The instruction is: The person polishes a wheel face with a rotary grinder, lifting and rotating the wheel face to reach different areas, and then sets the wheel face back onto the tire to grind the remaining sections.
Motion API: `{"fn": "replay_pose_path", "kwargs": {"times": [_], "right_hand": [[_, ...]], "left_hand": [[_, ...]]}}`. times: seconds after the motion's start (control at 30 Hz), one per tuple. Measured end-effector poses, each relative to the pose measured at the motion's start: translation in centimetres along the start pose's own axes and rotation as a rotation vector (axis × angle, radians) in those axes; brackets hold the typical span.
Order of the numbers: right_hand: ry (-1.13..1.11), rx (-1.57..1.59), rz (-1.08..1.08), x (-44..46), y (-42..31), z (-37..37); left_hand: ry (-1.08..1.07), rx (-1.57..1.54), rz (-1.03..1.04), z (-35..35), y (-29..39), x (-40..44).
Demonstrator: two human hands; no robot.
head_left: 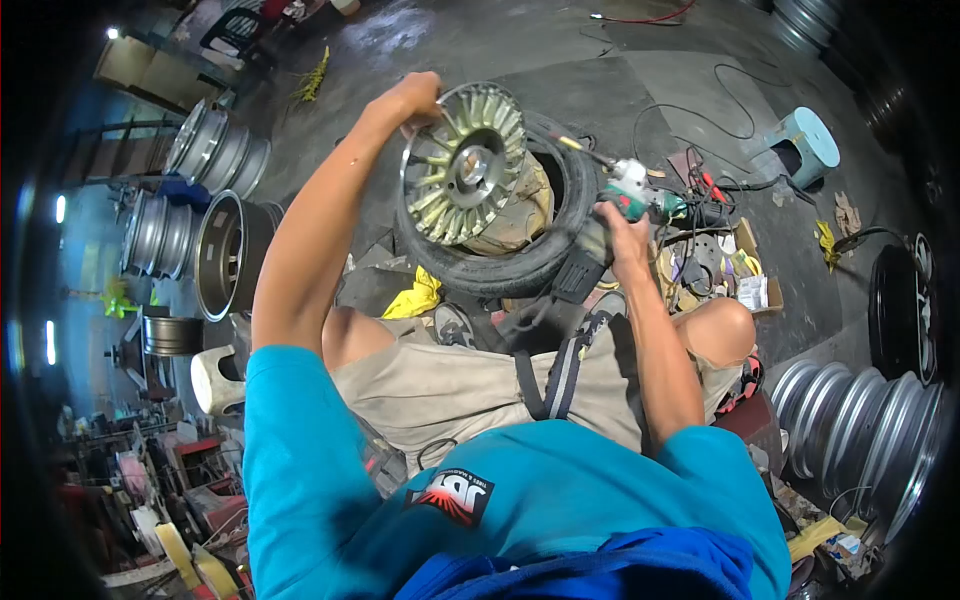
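Observation:
My left hand (412,98) is closed on the upper left edge of a multi-spoke alloy wheel (430,178). The wheel is tilted, its spoked face turned up toward me, above a black tire (480,275) that lies flat on the floor. Inside the tire's opening sits a worn, tan block-like support (525,215), partly hidden by the wheel. My right hand (625,235) grips a green and white cordless power tool (630,180) with a black battery at its base. A thin shaft points from the tool toward the wheel, with a gap between them.
Several steel rims stand at the left (215,150) and the right (860,420). A box of discs and small parts (755,270) lies beside my right knee. A yellow cloth (415,295) rests near my feet. Beyond are a light blue stool (805,140) and a black cable (740,100).

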State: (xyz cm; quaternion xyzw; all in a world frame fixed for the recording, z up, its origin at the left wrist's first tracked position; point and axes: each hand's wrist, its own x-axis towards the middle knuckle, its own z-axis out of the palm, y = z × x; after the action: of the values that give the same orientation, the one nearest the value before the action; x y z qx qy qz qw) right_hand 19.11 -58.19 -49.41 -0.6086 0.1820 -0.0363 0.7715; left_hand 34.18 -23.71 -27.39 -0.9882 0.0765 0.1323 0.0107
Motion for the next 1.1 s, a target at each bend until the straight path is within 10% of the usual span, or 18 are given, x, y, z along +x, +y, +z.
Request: {"fn": "replay_pose_path", "kwargs": {"times": [0.3, 0.53, 1.1], "right_hand": [[-0.164, -0.685, -0.149, -6.3, 2.0, 6.4], [-0.159, -0.599, -0.169, -6.9, 2.5, 9.2], [-0.186, -0.568, -0.231, -7.3, 2.4, 8.3]], "left_hand": [[0.234, -0.493, -0.067, 5.8, -5.7, -7.1], [0.782, -0.533, 0.094, 10.1, -4.3, -6.9], [0.746, -0.802, 0.011, 10.3, -2.6, -7.7]]}}
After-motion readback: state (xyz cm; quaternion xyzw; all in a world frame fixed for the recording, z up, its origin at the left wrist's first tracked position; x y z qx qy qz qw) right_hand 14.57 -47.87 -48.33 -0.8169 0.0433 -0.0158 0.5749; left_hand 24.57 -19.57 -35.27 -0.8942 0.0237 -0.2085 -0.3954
